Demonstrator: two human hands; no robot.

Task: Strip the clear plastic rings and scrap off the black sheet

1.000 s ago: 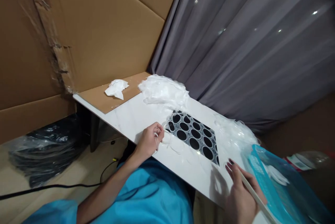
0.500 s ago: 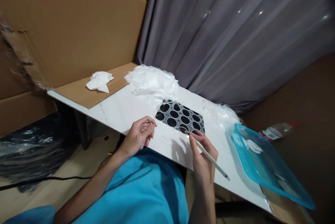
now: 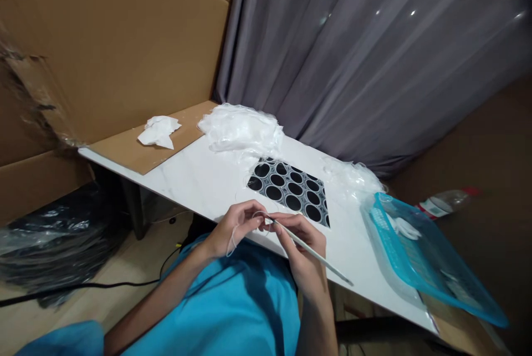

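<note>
Right hand (image 3: 306, 244) moved in beside left hand (image 3: 236, 228), both curled

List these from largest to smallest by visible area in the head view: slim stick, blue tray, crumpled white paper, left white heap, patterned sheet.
1. Blue tray
2. Patterned sheet and left white heap: too alike to rank
3. Crumpled white paper
4. Slim stick

The left hand (image 3: 239, 227) partly hides the thin thread (image 3: 233, 238). The bottle label (image 3: 433, 207) is blurred. The top edge cuts the curtain (image 3: 344, 51).
</note>
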